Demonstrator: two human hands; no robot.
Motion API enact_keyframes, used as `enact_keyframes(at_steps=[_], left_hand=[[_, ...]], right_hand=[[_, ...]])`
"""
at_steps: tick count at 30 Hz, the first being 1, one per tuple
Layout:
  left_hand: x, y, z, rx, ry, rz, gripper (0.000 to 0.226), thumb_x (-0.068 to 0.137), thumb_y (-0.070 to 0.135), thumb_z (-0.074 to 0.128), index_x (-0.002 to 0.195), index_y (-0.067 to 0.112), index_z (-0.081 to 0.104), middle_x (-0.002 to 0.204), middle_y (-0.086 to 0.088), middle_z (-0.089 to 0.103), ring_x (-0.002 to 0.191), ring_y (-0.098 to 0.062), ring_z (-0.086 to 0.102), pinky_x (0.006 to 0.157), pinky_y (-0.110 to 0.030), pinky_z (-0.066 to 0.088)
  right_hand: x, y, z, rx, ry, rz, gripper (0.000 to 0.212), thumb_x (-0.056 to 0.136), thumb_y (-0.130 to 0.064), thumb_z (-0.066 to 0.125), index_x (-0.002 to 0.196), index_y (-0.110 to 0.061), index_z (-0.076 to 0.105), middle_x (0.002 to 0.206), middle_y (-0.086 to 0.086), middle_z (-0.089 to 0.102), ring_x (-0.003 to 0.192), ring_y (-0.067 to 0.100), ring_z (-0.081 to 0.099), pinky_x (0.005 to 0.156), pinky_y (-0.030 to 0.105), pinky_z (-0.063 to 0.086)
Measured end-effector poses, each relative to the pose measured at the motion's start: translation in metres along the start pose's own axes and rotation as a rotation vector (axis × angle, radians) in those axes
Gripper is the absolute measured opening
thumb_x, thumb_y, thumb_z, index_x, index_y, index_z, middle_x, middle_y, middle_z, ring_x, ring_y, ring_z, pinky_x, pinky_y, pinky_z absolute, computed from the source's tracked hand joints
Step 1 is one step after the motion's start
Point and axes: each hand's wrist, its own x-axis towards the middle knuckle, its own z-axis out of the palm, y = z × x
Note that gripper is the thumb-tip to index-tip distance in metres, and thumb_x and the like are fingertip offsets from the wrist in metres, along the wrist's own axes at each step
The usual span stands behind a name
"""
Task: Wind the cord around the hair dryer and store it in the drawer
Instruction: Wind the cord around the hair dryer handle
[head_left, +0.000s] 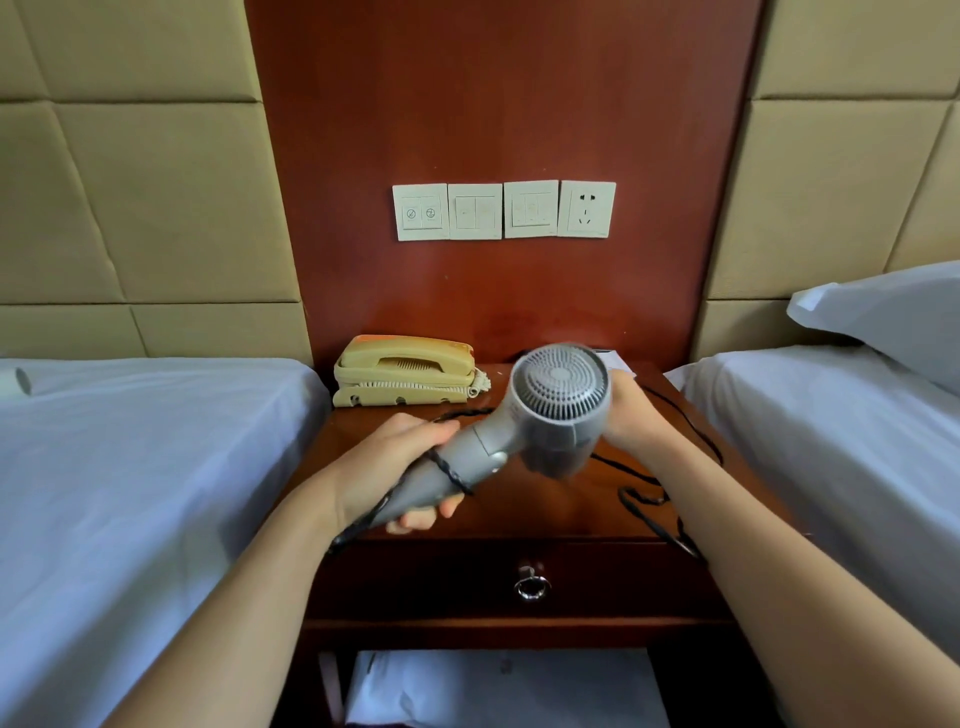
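Item under inspection: the grey hair dryer, held in the air above the tabletop of a dark wood nightstand, not resting on it. Rear intake grille faces the camera; the handle slants down to the left.

Left grip: clenched round the dryer's handle, fingers curled under it and thumb over the top.

Right grip: grasping the dryer's barrel on its far right side. The fingertips are hidden behind the body.

Black cord: one turn crosses the handle just beside the left grip's fingers, and a length hangs off the handle's lower end past the left wrist. The remainder lies loose on the right part of the tabletop in slack loops and runs behind the right forearm. The plug cannot be made out.

Drawer: directly below the tabletop, closed, with a metal ring pull at its centre.

Surroundings: a cream telephone sits at the tabletop's rear left, against the red-brown wall panel. On the panel, three switch plates and a wall socket stand in a row. A bed with white sheets flanks the nightstand on the left, another on the right carrying a pillow.
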Motion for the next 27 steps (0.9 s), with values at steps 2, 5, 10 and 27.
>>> enact_keyframes(at_steps=[2, 5, 10, 27], left_hand=[[0.003, -0.001, 0.0, -0.109, 0.013, 0.0, 0.047, 0.087, 0.039, 0.044, 0.086, -0.005, 0.059, 0.052, -0.018, 0.052, 0.027, -0.015, 0.038, 0.032, -0.015, 0.026], [0.01, -0.002, -0.005, -0.241, 0.107, 0.001, 0.05, 0.091, 0.04, 0.032, 0.085, -0.001, 0.06, 0.051, -0.011, 0.052, 0.026, -0.014, 0.037, 0.032, -0.013, 0.025], [0.018, -0.011, -0.025, -0.334, 0.419, 0.068, 0.044, 0.097, 0.032, 0.028, 0.084, 0.0, 0.055, 0.056, -0.012, 0.049, 0.026, -0.013, 0.037, 0.031, -0.012, 0.025], [0.028, -0.026, -0.026, 0.469, 1.0, 0.129, 0.037, 0.097, 0.034, 0.032, 0.08, 0.012, 0.058, 0.067, -0.019, 0.064, 0.056, -0.036, 0.061, 0.051, -0.037, 0.055]], right_hand=[[-0.002, 0.005, 0.006, -0.01, -0.032, -0.01, 0.048, 0.08, -0.03, 0.051, 0.067, 0.016, 0.053, 0.06, 0.02, 0.049, 0.065, 0.017, 0.041, 0.062, 0.032, 0.033], [-0.007, 0.006, 0.013, -0.146, -0.117, -0.027, 0.043, 0.089, -0.028, 0.052, 0.05, -0.009, 0.05, 0.048, -0.005, 0.045, 0.049, 0.001, 0.04, 0.053, 0.023, 0.03], [-0.018, -0.014, 0.029, -0.324, -0.218, -0.106, 0.052, 0.095, -0.022, 0.052, 0.045, -0.022, 0.037, 0.044, -0.007, 0.036, 0.043, 0.005, 0.041, 0.048, 0.017, 0.029], [-0.024, -0.092, 0.039, -0.657, -0.074, -0.562, 0.028, 0.095, -0.036, 0.043, 0.086, -0.015, 0.059, 0.081, 0.009, 0.066, 0.078, 0.037, 0.06, 0.057, 0.033, 0.034]])
